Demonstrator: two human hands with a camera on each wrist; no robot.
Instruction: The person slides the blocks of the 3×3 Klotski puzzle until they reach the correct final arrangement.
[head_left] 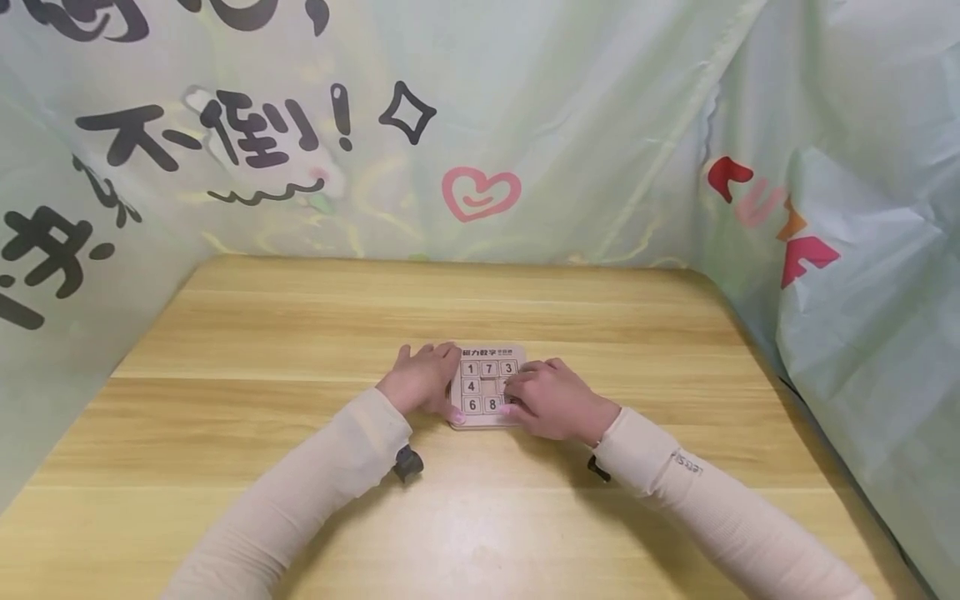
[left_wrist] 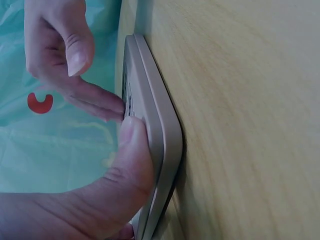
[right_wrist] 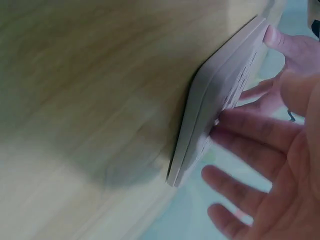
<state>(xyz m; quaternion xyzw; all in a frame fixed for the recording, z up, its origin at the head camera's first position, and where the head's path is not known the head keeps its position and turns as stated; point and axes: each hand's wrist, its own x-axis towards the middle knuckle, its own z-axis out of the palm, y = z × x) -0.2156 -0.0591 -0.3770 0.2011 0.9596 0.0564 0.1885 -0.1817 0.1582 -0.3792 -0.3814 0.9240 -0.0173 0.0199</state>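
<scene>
Well, the number puzzle (head_left: 483,422) lies flat near the middle of the table (head_left: 480,525), well apart from its far, left and right edges, with broad stretches of wood between. The left hand (head_left: 422,380) grips the puzzle's left side, its thumb on the corner nearest the person. The right hand (head_left: 557,403), fingers extended, touches the right-hand column of tiles (head_left: 489,368). A square gap (head_left: 489,387) shows at the puzzle's centre. A curtain (head_left: 585,150) hangs beyond the table's far edge.
</scene>
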